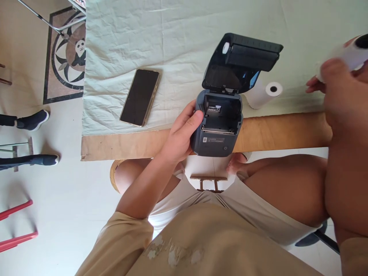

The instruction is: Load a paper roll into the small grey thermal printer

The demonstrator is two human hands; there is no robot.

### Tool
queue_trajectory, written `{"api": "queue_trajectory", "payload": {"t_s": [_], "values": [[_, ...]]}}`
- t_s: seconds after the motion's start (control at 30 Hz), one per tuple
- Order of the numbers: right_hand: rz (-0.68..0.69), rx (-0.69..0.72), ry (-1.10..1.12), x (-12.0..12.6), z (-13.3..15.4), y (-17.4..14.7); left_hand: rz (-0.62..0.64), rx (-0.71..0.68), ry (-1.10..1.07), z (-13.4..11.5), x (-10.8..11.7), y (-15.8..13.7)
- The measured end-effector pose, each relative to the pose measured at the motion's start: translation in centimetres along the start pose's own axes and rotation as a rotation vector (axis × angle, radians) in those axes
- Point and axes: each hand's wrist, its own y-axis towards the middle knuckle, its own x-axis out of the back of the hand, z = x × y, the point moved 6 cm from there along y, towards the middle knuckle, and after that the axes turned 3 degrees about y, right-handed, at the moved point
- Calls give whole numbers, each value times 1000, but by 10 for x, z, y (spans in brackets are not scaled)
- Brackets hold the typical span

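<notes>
My left hand [181, 134] grips the left side of a small dark grey thermal printer [218, 130] at the table's near edge. The printer's lid [244, 61] stands swung up and back, and its paper bay is bare. My right hand [342, 92] is raised at the right edge of the view, close to the camera and blurred, fingers closed round a white paper roll [356, 51] with a dark core. A second white paper roll [266, 94] lies on its side on the cloth just right of the printer.
A black phone [140, 97] lies face up on the pale green cloth [178, 34] left of the printer. The wooden table edge [287, 132] runs along the front. Another person's dark shoes [31, 120] stand on the floor at left, near red bars [17, 226].
</notes>
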Motion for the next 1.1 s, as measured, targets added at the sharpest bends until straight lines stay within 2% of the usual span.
{"api": "queue_trajectory", "payload": {"t_s": [0.1, 0.23, 0.33, 0.47, 0.6, 0.8, 0.87, 0.93, 1.0, 1.03, 1.1], "values": [[-4, -51, -151, 5, 15, -11, -4, -2, -6, -1, -1, 0], [113, -142, -363, 4, 21, -14, 0, 0, -7, -2, -2, 0], [206, -73, -423, -3, 24, -24, 0, 3, 2, -1, -1, 0], [250, 154, -336, -11, 46, -57, -7, -9, 25, 2, 3, 1], [292, 185, -225, -21, 61, -77, -7, -50, 27, 3, 7, 2], [422, 190, -52, -55, 73, -59, 8, -41, 8, 2, 5, 2], [392, 125, 136, -56, 73, -49, 2, -48, -4, 0, 3, 2], [338, -74, 460, -51, 61, -40, -3, -45, -21, -2, 1, 2], [348, -304, 734, -50, 46, -35, -1, -27, -41, -3, -1, 1], [384, -388, 804, -50, 40, -34, 3, -15, -50, -4, -2, 1], [433, -449, 840, -50, 35, -32, 12, 4, -58, -4, -3, 1]]}}
